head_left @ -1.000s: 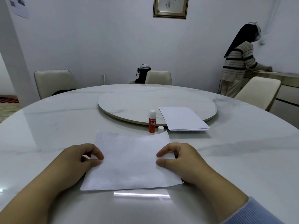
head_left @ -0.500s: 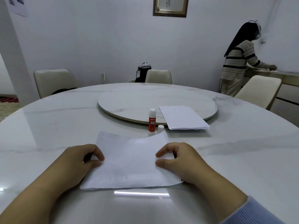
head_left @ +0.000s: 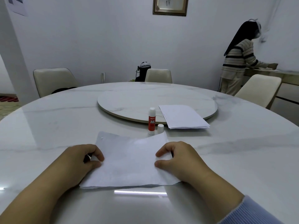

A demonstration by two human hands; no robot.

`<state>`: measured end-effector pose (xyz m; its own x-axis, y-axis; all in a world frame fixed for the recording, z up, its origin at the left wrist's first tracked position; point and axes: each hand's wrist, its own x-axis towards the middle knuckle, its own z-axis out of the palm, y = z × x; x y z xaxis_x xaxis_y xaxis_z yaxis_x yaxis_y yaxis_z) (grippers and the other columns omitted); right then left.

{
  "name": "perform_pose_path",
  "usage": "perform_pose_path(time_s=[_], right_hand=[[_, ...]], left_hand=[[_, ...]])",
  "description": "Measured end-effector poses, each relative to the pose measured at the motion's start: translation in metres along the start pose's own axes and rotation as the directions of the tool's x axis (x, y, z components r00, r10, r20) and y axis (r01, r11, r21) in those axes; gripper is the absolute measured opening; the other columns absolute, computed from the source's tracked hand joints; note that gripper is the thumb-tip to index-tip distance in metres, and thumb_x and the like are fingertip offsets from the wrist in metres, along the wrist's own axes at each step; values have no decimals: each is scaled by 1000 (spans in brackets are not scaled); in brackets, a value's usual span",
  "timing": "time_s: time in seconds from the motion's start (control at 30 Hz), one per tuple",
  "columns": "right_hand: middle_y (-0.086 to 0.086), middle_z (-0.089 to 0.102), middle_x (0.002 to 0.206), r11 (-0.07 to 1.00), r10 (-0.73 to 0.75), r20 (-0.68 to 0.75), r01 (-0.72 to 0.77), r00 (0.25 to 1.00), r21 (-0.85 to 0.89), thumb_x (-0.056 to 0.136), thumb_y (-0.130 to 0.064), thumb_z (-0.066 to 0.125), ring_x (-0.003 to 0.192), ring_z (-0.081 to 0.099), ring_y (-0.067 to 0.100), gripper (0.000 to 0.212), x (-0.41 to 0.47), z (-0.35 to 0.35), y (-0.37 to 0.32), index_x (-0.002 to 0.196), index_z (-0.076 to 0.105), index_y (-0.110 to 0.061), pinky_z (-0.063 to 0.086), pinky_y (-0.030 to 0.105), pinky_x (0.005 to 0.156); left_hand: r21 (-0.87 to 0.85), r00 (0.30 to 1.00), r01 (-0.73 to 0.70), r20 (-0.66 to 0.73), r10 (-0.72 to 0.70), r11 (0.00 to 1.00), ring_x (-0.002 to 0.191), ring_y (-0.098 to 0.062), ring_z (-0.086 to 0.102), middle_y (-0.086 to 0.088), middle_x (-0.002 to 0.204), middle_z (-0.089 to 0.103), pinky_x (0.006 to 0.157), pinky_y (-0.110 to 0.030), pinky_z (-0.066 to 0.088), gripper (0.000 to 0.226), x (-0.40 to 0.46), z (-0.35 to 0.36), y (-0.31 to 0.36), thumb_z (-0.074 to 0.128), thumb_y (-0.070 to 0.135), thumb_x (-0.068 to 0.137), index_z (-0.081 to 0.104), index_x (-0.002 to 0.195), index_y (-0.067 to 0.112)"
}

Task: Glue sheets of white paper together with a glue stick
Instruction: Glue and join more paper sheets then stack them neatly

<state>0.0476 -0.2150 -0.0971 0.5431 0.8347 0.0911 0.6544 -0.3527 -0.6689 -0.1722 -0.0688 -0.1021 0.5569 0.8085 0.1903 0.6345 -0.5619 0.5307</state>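
Head view: left hand [head_left: 77, 160] and right hand [head_left: 177, 160], fingers curled, pinch the 9 and 3 o'clock edges of the white sheets [head_left: 129, 160] on the tabletop [head_left: 56, 126], far right corner lifted; uncapped glue stick [head_left: 151, 121] upright at 12 o'clock.

Top sheet [head_left: 129, 160]: far right corner has been lifted higher off the surface since a second ago.
Cap [head_left: 160, 127]: now partly hidden behind it.
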Motion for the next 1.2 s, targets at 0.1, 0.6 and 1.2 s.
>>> perform_pose_path(time_s=[0.1,0.6,1.2], right_hand=[[-20,49,79,999,6,-19,-6,1000,-40,74,-37,74,74,48,1,17,0,1,-1,89,67,-37,35,12,60],[1,9,163,882,-220,145,260,965,-394,100,-36,25,149,5,14,54,23,36,-11,152,20,-18,0,31,119],[2,-5,163,734,119,59,-48,991,-677,99,-41,10,149,-11,22,61,1,9,21,153,0,-15,-7,44,120]], left_hand=[[19,1000,7,8,-8,1000,74,-11,55,3,80,61,64,-17,38,21,2,1,-2,71,18,79,66,69,36],[297,987,-91,153,46,950,147,-16,10,-1,160,12,118,-31,10,55,19,49,54,24,38,100,16,150,14],[353,973,-58,230,-26,934,146,-8,-9,5,160,-11,118,-27,-4,60,15,44,33,15,41,100,-5,151,18]])
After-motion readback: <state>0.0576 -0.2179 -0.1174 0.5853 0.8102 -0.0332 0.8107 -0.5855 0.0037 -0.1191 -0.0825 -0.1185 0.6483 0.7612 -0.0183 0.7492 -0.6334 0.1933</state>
